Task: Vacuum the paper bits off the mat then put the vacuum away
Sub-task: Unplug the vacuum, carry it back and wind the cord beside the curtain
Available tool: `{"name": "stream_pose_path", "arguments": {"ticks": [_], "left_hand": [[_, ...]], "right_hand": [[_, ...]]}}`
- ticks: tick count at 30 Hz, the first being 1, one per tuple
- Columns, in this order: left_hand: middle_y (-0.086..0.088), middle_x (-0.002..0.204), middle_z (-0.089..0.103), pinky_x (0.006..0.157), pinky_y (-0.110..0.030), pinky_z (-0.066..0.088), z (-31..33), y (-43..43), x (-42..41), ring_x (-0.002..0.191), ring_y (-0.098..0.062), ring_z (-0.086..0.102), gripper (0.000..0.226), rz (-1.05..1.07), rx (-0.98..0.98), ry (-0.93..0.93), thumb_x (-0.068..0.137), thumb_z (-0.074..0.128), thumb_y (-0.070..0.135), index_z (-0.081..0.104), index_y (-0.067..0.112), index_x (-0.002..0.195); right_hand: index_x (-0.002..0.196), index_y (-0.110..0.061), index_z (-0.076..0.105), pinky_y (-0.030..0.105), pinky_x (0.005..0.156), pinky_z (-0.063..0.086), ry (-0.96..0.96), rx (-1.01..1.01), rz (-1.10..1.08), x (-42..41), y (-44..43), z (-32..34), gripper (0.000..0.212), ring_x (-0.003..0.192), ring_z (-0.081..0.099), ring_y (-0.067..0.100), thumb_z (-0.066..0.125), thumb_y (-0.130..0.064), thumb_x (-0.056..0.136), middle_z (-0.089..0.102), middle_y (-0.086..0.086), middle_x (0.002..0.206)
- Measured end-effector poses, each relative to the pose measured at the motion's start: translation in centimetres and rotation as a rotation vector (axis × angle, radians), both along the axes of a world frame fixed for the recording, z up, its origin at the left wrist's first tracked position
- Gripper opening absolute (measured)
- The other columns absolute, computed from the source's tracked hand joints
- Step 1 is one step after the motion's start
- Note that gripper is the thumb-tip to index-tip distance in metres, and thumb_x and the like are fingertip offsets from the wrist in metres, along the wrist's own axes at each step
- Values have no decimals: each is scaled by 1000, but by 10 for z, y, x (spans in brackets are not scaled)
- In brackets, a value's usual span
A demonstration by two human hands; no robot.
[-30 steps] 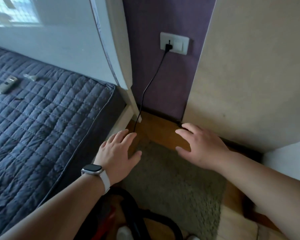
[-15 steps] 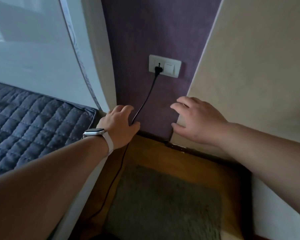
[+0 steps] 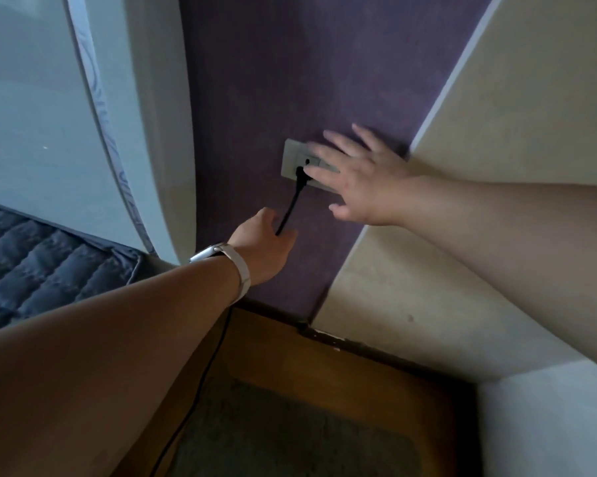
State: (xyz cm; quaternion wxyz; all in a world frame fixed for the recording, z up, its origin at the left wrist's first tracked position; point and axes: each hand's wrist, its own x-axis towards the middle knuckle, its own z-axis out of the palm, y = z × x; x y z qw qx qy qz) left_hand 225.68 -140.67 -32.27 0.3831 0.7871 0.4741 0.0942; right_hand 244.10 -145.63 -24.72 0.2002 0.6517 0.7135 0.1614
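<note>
A person's left hand [image 3: 261, 242] closes around the vacuum's black cord [image 3: 290, 210] just below the plug [image 3: 300, 175]. The right hand [image 3: 362, 182], blurred, lies flat with all 5 fingers spread over the pale socket plate [image 3: 291, 156] on the purple wall [image 3: 273, 80]. The plug looks seated in the plate. From there the thin, matte cord runs down into the left fist, comes out under the wrist with its white-strapped watch [image 3: 209, 252], and trails across the wooden floor [image 3: 324, 356] beside the grey-green mat [image 3: 290, 435]. The vacuum itself is out of view. The cord looks light and limp, offering little purchase and likely to strain at its joint if tugged. The stiff plug body seems the sounder place to take hold, with the flat hand bracing the plate. A dark quilted bedspread [image 3: 49, 256] lies at left.
</note>
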Motion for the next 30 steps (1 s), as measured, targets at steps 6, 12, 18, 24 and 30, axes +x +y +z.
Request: {"name": "stream_pose_path", "arguments": {"ticks": [6, 12, 18, 24, 30], "left_hand": [[-1, 67, 56, 58, -33, 41, -11, 5, 11, 63, -22, 53, 34, 14, -1, -177, 98, 47, 36, 55, 10, 78], [-3, 64, 52, 54, -35, 39, -17, 3, 11, 56, -20, 45, 32, 76, -32, -278, 99, 45, 29, 63, 3, 96], [-1, 63, 53, 52, -33, 39, -31, -25, -14, 54, -18, 46, 30, -21, -12, -165, 99, 47, 31, 63, 10, 86], [-10, 71, 63, 55, -42, 48, -41, -39, -62, 58, -27, 55, 29, 37, -1, -199, 100, 46, 33, 66, 14, 91], [-13, 72, 64, 58, -46, 49, -31, -52, -110, 62, -27, 58, 28, 68, -3, -226, 99, 48, 34, 68, 16, 91]], "right_hand": [[154, -23, 30, 42, 116, -14, -75, 40, 74, 26, 12, -14, 75, 153, -2, 24, 63, -40, 89, 8, 2, 167], [156, -28, 25, 45, 113, -15, -148, 98, 83, 33, 17, -26, 73, 153, -3, 25, 60, -34, 92, 3, 1, 167], [154, -27, 30, 45, 112, -15, -153, 112, 97, 33, 18, -27, 72, 153, 1, 26, 62, -31, 90, 6, 2, 167], [156, -28, 25, 45, 112, -15, -162, 64, 55, 27, 16, -23, 74, 153, -3, 26, 61, -35, 91, 2, 2, 167], [154, -22, 27, 48, 120, -10, 133, 66, -12, -16, -3, -23, 78, 153, 2, 22, 62, -44, 88, 11, 3, 166]]}}
